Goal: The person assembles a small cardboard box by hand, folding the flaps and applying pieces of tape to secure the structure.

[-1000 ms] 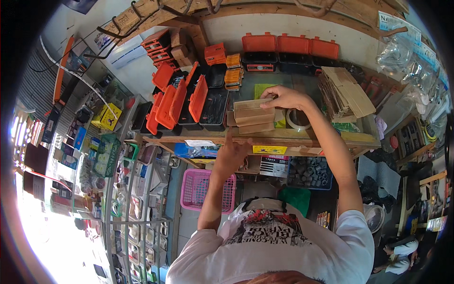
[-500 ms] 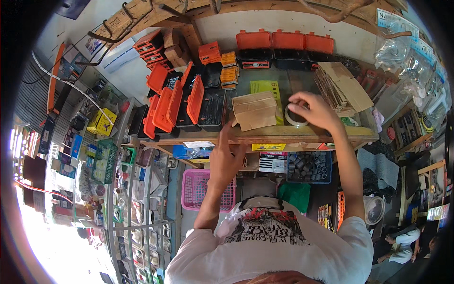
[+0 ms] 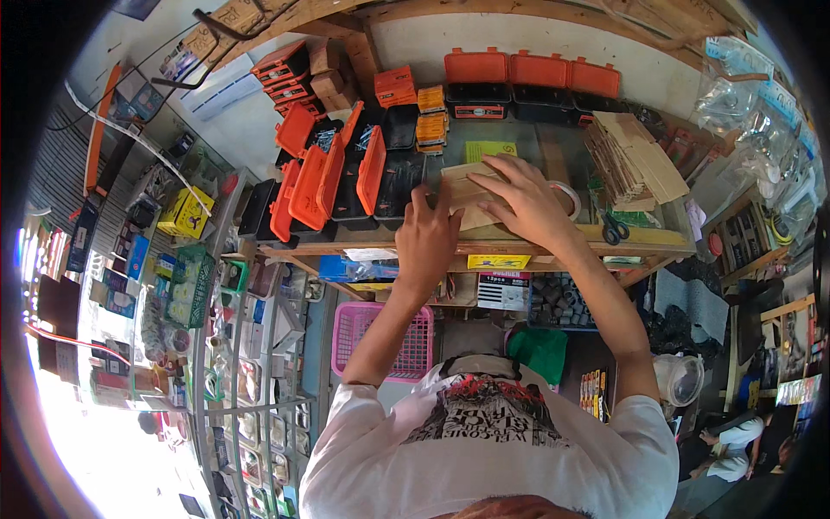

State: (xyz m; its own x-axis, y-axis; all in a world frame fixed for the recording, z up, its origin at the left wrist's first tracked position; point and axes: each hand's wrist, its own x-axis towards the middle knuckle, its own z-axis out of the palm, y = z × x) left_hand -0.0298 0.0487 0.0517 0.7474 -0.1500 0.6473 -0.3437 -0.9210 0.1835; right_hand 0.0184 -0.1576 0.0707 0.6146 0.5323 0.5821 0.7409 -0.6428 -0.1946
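A folded brown cardboard piece (image 3: 462,185) lies on the glass-topped counter in front of me. My right hand (image 3: 526,204) rests over its right part, with fingers stretched and spread. At the cardboard's left edge is my left hand (image 3: 425,242), fingers bent but apart and holding nothing I can see. A roll of tape (image 3: 573,199) sits just right of my right hand, partly hidden by it. Scissors with dark handles (image 3: 614,228) lie farther right near the counter's front edge. Behind the cardboard, a yellow sheet (image 3: 486,150) shows in part.
Black boxes with raised orange lids (image 3: 316,186) stand on the left, some containing screws. Small orange packets (image 3: 430,130) are stacked behind. Flattened cardboard pieces (image 3: 635,160) form a pile at right. A pink basket (image 3: 380,342) and a tray of grey fittings (image 3: 562,301) are below the counter.
My right hand has left the tape roll and moved left onto the cardboard. My left hand has moved up and slightly right to the cardboard's left edge. The scissors have come into sight.
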